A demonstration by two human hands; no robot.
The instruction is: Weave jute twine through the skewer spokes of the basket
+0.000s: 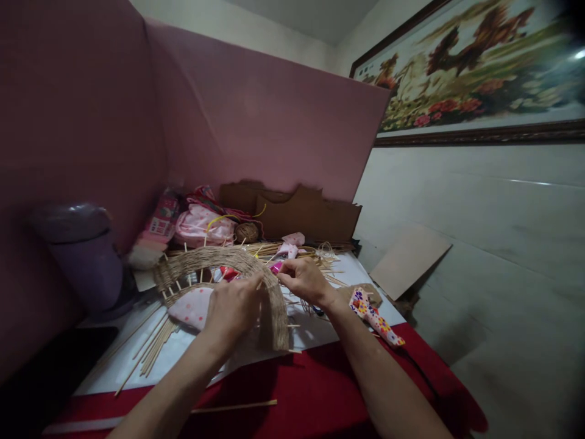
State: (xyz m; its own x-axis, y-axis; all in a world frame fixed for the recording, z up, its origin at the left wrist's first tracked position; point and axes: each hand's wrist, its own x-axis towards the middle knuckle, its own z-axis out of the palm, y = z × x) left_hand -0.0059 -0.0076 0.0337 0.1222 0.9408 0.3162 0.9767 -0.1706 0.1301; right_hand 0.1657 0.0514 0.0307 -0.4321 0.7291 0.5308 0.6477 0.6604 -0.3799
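A half-ring of woven twine on thin wooden sticks point(219, 259) arches over the white sheet point(196, 350) on the table. My left hand point(233, 308) is curled over its right end, fingers closed on the weave. Just right of it, my right hand point(304, 280) pinches at the top of the arch, next to something bright pink point(275, 266); what it holds is too small to name. A pink dotted cloth piece point(194, 306) lies under the arch.
Loose sticks point(153, 347) lie at the left and one point(237, 406) on the red cloth. A flower-patterned cloth shape point(377, 320) lies at the right. A ball of twine point(247, 232), pink bags, cardboard point(304, 213) and a purple container point(85, 256) stand behind, against pink panels.
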